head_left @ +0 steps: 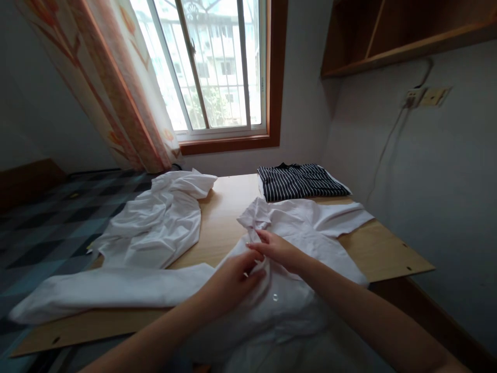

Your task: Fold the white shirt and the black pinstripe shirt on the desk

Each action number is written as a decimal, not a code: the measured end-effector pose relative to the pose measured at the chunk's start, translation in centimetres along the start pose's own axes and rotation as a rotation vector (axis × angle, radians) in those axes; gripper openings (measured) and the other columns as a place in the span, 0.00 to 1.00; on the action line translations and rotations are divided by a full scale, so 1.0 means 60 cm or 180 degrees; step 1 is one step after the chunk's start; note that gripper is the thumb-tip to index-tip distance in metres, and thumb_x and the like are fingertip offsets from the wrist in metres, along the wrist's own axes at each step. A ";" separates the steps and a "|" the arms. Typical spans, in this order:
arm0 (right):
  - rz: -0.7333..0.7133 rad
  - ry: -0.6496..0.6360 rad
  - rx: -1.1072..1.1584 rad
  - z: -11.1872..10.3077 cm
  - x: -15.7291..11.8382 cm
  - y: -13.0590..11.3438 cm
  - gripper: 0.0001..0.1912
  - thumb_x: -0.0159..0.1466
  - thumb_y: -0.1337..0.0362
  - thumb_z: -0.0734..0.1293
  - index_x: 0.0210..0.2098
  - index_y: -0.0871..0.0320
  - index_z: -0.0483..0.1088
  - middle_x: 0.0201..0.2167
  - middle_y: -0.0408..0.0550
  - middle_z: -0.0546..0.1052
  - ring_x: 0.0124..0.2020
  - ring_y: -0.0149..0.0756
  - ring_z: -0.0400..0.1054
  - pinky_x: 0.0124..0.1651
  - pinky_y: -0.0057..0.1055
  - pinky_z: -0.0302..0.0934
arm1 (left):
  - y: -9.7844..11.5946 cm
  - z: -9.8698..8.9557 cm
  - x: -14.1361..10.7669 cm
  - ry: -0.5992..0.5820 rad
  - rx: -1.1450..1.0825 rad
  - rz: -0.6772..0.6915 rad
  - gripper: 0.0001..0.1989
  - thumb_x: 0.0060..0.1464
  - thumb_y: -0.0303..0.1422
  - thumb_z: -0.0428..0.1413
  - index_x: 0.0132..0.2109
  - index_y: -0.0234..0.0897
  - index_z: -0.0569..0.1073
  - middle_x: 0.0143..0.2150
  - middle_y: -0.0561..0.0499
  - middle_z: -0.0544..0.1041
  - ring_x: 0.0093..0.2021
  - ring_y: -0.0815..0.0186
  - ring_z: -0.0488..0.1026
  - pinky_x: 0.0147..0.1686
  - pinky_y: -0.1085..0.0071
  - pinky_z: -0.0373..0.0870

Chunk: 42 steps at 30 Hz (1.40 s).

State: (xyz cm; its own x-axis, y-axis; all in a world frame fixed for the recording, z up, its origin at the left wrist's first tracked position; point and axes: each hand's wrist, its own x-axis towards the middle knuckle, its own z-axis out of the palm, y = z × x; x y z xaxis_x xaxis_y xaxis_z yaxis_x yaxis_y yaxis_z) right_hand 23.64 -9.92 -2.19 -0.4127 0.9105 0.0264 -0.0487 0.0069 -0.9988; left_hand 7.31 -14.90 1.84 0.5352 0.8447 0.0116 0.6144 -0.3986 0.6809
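Observation:
A white button-up shirt (295,228) lies spread on the wooden board, one sleeve stretched to the left and the other to the right. My left hand (240,267) has its fingers curled on the shirt's front below the collar (256,211). Just above it, my right hand (277,248) pinches the front edge near the collar. The two hands are close together, with fingertips almost touching. A pale button (275,297) shows lower on the shirt front. Whatever small part lies between the fingertips is hidden.
Another white garment (155,217) lies crumpled at the left of the wooden board (229,199). A folded black-and-white striped garment (301,181) sits at the back right. A checked bedspread (34,233) stretches leftward. Behind are a curtain (112,88) and a window (217,77); shelves (404,31) hang upper right.

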 end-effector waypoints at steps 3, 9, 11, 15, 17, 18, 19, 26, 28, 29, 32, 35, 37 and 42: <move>0.0018 -0.0032 0.0053 -0.008 -0.042 0.021 0.27 0.55 0.59 0.73 0.53 0.56 0.70 0.45 0.48 0.78 0.46 0.43 0.72 0.47 0.37 0.67 | 0.038 0.010 -0.043 -0.0664 -0.0085 0.0139 0.20 0.53 0.33 0.56 0.54 0.45 0.73 0.50 0.48 0.79 0.46 0.60 0.76 0.45 0.66 0.71; -0.0249 0.0485 -0.0318 -0.017 -0.122 0.047 0.24 0.56 0.66 0.66 0.53 0.54 0.74 0.52 0.49 0.77 0.55 0.47 0.69 0.61 0.45 0.59 | 0.046 -0.039 -0.027 -0.0684 0.0518 0.0756 0.13 0.60 0.33 0.51 0.46 0.49 0.79 0.41 0.51 0.82 0.40 0.62 0.78 0.44 0.68 0.72; -0.0193 0.0475 -0.0295 -0.016 -0.141 0.043 0.22 0.58 0.65 0.66 0.52 0.55 0.75 0.49 0.49 0.79 0.54 0.48 0.70 0.60 0.45 0.59 | 0.008 -0.064 0.019 0.0275 0.0829 0.0632 0.14 0.62 0.35 0.50 0.48 0.46 0.78 0.38 0.51 0.82 0.35 0.63 0.77 0.41 0.67 0.73; -0.0027 0.0360 -0.0101 -0.014 -0.171 0.043 0.22 0.58 0.63 0.67 0.52 0.54 0.75 0.49 0.50 0.79 0.53 0.48 0.70 0.59 0.45 0.61 | -0.089 -0.086 0.122 0.0917 0.1634 0.0796 0.22 0.60 0.27 0.48 0.58 0.43 0.72 0.54 0.47 0.77 0.54 0.60 0.72 0.57 0.61 0.67; 0.0020 0.0357 0.0057 -0.014 -0.183 0.050 0.22 0.58 0.61 0.68 0.52 0.53 0.75 0.48 0.50 0.79 0.52 0.48 0.71 0.58 0.45 0.61 | -0.121 -0.075 0.161 0.0619 0.2021 0.0999 0.29 0.56 0.24 0.52 0.65 0.43 0.66 0.67 0.46 0.65 0.65 0.57 0.62 0.65 0.56 0.57; 0.0038 0.0382 0.0129 -0.014 -0.187 0.053 0.21 0.58 0.61 0.68 0.52 0.53 0.75 0.48 0.50 0.79 0.52 0.47 0.71 0.57 0.44 0.62 | -0.129 -0.064 0.178 0.0452 0.2102 0.1099 0.31 0.56 0.26 0.54 0.66 0.43 0.64 0.69 0.45 0.61 0.67 0.56 0.59 0.66 0.56 0.55; 0.0049 0.0414 0.0187 -0.015 -0.191 0.056 0.21 0.58 0.60 0.68 0.51 0.53 0.76 0.48 0.49 0.79 0.52 0.47 0.71 0.57 0.44 0.62 | -0.131 -0.052 0.192 0.0351 0.2113 0.1210 0.31 0.57 0.28 0.54 0.68 0.41 0.62 0.70 0.44 0.59 0.68 0.55 0.57 0.67 0.57 0.54; 0.0134 0.0357 0.0202 -0.034 -0.201 0.058 0.21 0.53 0.63 0.69 0.47 0.53 0.77 0.47 0.48 0.79 0.50 0.47 0.70 0.55 0.42 0.61 | -0.072 0.014 0.274 0.0200 0.1727 0.1744 0.22 0.60 0.41 0.55 0.61 0.48 0.72 0.69 0.50 0.61 0.66 0.55 0.60 0.65 0.58 0.58; 0.0184 0.0395 0.0181 -0.045 -0.209 0.062 0.18 0.53 0.63 0.69 0.44 0.55 0.77 0.42 0.48 0.79 0.45 0.45 0.70 0.52 0.41 0.62 | -0.066 0.019 0.287 -0.0008 0.1745 0.1852 0.15 0.58 0.40 0.57 0.52 0.48 0.78 0.68 0.51 0.64 0.65 0.56 0.61 0.64 0.58 0.60; 0.0210 0.0449 0.0207 -0.052 -0.215 0.064 0.16 0.53 0.63 0.69 0.42 0.55 0.77 0.40 0.47 0.79 0.42 0.44 0.70 0.50 0.40 0.62 | -0.066 0.019 0.289 -0.0046 0.1769 0.1882 0.12 0.58 0.38 0.57 0.48 0.46 0.80 0.67 0.51 0.65 0.65 0.56 0.62 0.64 0.58 0.61; 0.0330 0.0716 0.0456 -0.080 -0.241 0.063 0.13 0.54 0.57 0.70 0.37 0.56 0.77 0.32 0.46 0.78 0.34 0.41 0.69 0.42 0.36 0.63 | -0.077 0.008 0.274 0.0048 0.1842 0.1950 0.08 0.59 0.33 0.56 0.42 0.41 0.80 0.66 0.50 0.68 0.66 0.56 0.61 0.65 0.56 0.59; 0.0527 0.1178 0.0542 -0.115 -0.275 0.045 0.15 0.54 0.52 0.70 0.35 0.55 0.76 0.29 0.46 0.77 0.30 0.40 0.69 0.35 0.33 0.62 | -0.089 -0.024 0.230 0.0203 0.1845 0.2180 0.10 0.59 0.26 0.52 0.42 0.38 0.78 0.67 0.49 0.66 0.68 0.57 0.57 0.67 0.56 0.54; 0.0524 0.1545 0.0187 -0.139 -0.292 0.026 0.14 0.55 0.53 0.70 0.36 0.55 0.76 0.31 0.46 0.78 0.30 0.40 0.69 0.33 0.32 0.61 | -0.090 -0.053 0.186 0.0286 0.1694 0.2286 0.09 0.58 0.27 0.53 0.41 0.39 0.77 0.67 0.49 0.66 0.69 0.57 0.57 0.67 0.54 0.53; 0.0025 0.1747 -0.1337 -0.172 -0.293 -0.011 0.16 0.55 0.58 0.67 0.41 0.55 0.77 0.39 0.47 0.79 0.38 0.43 0.72 0.39 0.32 0.64 | -0.060 -0.118 0.056 0.0180 0.0584 0.1977 0.08 0.60 0.34 0.54 0.38 0.39 0.77 0.53 0.46 0.79 0.65 0.54 0.63 0.63 0.53 0.60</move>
State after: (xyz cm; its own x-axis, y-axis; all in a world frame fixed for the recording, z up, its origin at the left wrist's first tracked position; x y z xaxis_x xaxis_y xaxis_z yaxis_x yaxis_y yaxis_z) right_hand 40.31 -21.65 -2.42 0.1139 0.9879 0.1050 0.3545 0.0583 -0.9332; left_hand 2.78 -8.11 4.63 0.7944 0.4529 0.4048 0.2922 -0.8692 0.3989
